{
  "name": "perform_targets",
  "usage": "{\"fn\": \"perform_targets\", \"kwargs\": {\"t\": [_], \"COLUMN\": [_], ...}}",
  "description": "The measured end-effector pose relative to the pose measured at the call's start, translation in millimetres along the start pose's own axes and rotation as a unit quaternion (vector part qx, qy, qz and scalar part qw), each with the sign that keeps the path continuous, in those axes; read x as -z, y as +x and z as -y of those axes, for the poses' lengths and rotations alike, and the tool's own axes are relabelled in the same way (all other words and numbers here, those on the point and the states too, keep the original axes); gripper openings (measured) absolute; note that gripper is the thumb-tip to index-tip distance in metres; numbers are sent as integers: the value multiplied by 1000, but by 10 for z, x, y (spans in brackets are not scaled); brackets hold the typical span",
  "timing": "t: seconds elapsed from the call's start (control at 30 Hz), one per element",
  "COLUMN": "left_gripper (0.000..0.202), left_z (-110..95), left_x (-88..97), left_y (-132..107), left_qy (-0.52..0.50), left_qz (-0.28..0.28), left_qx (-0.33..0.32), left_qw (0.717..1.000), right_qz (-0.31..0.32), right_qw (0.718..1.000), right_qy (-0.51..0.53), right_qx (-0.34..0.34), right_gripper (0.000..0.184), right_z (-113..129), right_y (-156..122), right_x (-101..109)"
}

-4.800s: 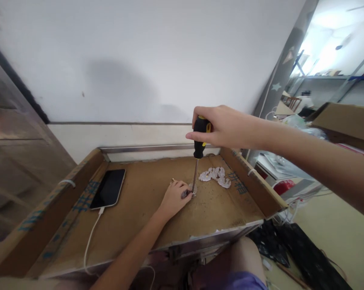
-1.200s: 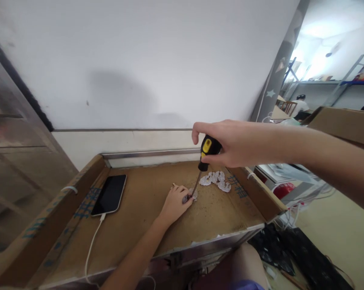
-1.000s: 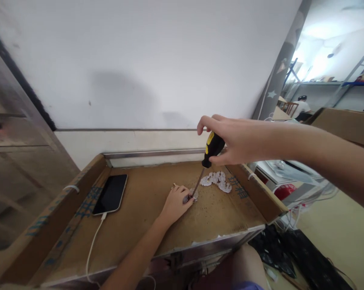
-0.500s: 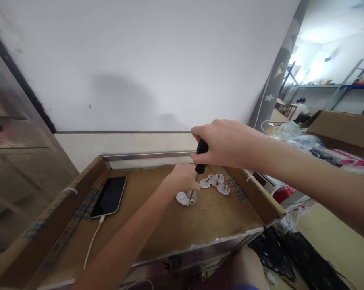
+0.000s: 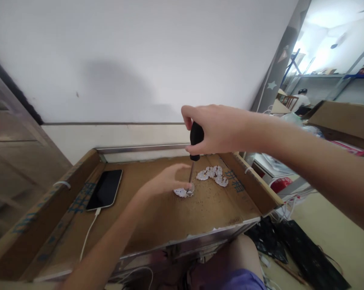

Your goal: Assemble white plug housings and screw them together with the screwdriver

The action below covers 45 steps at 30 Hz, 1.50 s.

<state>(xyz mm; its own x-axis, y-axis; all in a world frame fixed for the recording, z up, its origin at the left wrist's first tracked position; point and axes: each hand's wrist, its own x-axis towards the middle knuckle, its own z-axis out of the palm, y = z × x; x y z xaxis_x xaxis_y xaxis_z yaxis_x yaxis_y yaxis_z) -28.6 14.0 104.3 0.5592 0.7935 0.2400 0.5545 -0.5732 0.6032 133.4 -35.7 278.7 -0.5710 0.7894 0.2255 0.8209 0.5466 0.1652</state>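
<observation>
My right hand (image 5: 221, 129) is wrapped round the black handle of a screwdriver (image 5: 195, 139), held nearly upright with its tip down on a small white disc part (image 5: 188, 190) on the brown tray floor (image 5: 157, 213). My left hand (image 5: 165, 179) hovers low beside the shaft, fingers stretched toward the part and the tip, holding nothing that I can see. A second white part (image 5: 179, 192) lies just left of the tip. Several more white parts (image 5: 212, 176) sit in a cluster behind and to the right.
A black phone (image 5: 105, 194) with a white cable (image 5: 86, 239) lies at the tray's left. Cardboard walls (image 5: 254, 185) edge the tray, with a metal strip at the back. Boxes, cables and black trays lie on the floor to the right. A person sits far back.
My left hand let go of the part it pinched on the tray, lifted, then came down open beside the shaft. The screwdriver went from tilted to nearly upright. A second white part shows.
</observation>
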Motion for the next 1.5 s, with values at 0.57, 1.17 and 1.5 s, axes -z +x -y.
{"fn": "perform_targets", "kwargs": {"t": [0.57,1.17,1.5], "left_gripper": [14,16,22], "left_z": [486,554,568], "left_x": [-768,-857,-889], "left_y": [-194,-246,-237], "left_qy": [82,139,156], "left_qz": [16,-14,-17], "left_qx": [-29,-36,-25], "left_qw": [996,989,987], "right_qz": [-49,13,21], "right_qw": [998,992,988], "right_qy": [-9,-80,-111], "right_qx": [-25,-95,-105], "right_gripper": [34,39,35], "right_z": [-56,-87,-9], "right_y": [83,13,188], "right_x": [-56,-8,-67]}}
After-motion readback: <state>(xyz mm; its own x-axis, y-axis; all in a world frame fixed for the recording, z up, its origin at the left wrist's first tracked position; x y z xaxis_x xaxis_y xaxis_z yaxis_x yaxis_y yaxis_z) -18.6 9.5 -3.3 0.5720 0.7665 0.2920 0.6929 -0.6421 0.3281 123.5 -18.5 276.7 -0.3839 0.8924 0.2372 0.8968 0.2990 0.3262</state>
